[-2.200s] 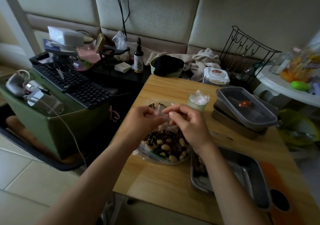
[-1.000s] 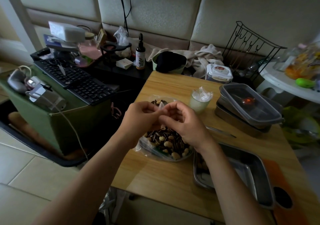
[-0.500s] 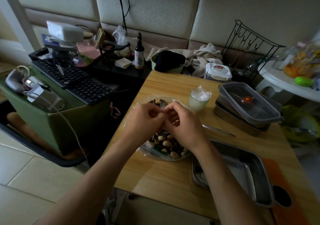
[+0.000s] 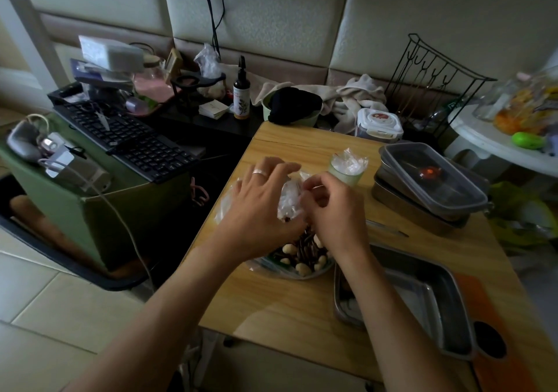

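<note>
On a wooden table point(image 4: 287, 301), a clear plastic bag point(image 4: 288, 201) of seeds and nuts point(image 4: 305, 252) sits near the left edge; the left hand point(image 4: 259, 210) rests straight-fingered against it, and the right hand point(image 4: 335, 210) pinches its crumpled top.

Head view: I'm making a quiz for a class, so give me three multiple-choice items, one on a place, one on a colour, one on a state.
1. Where is the tray relative to the seeds?
A) left
B) right
C) behind

2. What colour is the keyboard?
A) black
B) white
C) red

3. What is the right hand doing?
A) lying flat and idle
B) making an empty fist
C) pinching the bag

Answers:
1 B, the tray lies right of the seeds, by the near edge.
2 A, its keys and frame are black.
3 C, its fingertips are curled on the clear bag.
</note>
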Action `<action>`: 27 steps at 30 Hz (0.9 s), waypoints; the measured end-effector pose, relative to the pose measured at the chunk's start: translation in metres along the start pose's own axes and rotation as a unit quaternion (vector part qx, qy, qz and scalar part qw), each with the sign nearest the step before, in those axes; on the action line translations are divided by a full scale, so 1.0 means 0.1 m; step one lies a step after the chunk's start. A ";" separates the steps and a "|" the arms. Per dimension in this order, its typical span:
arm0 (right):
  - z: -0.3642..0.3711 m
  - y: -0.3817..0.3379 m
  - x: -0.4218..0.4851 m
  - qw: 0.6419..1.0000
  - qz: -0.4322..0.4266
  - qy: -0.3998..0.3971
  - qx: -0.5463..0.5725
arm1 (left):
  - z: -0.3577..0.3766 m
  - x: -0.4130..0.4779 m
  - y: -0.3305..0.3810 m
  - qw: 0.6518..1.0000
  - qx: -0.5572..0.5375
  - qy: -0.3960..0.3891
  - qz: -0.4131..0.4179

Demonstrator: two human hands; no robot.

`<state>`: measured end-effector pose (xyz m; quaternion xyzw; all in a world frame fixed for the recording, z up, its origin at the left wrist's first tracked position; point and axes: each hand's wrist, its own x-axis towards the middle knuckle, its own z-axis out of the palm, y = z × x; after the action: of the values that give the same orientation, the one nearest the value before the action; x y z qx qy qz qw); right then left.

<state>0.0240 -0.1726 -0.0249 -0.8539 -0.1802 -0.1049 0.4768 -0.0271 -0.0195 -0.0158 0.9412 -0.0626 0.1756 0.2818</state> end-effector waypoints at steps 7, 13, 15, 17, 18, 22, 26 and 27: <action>-0.03 0.01 0.04 0.979 0.085 -0.095 0.162 | 0.10 0.00 -0.10 0.999 0.021 -0.037 -0.008; -0.03 0.07 0.07 0.991 -0.003 -0.092 0.096 | 0.07 0.01 -0.12 1.000 0.013 -0.013 -0.013; -0.03 0.04 0.05 0.985 -0.002 -0.113 0.128 | 0.07 0.01 -0.12 1.000 0.012 -0.016 -0.012; -0.02 0.01 0.04 0.981 -0.008 -0.128 0.143 | 0.09 0.01 -0.12 1.000 0.011 -0.013 -0.008; -0.02 0.01 0.04 0.981 -0.009 -0.134 0.143 | 0.09 0.01 -0.12 1.000 0.010 -0.010 -0.004; -0.01 0.04 0.05 0.980 -0.019 -0.157 0.117 | 0.11 0.02 -0.13 0.999 0.007 -0.043 0.003; 0.01 0.07 0.06 0.984 -0.046 -0.134 0.104 | 0.18 0.01 -0.15 0.995 0.032 -0.096 -0.016; 0.01 0.06 0.06 0.982 -0.042 -0.137 0.120 | 0.18 0.00 -0.14 0.996 0.023 -0.086 -0.019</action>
<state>0.0320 -0.1738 -0.0280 -0.7884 -0.2908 0.0152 0.5419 -0.0184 -0.0172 -0.0367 0.9600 -0.0653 0.0899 0.2571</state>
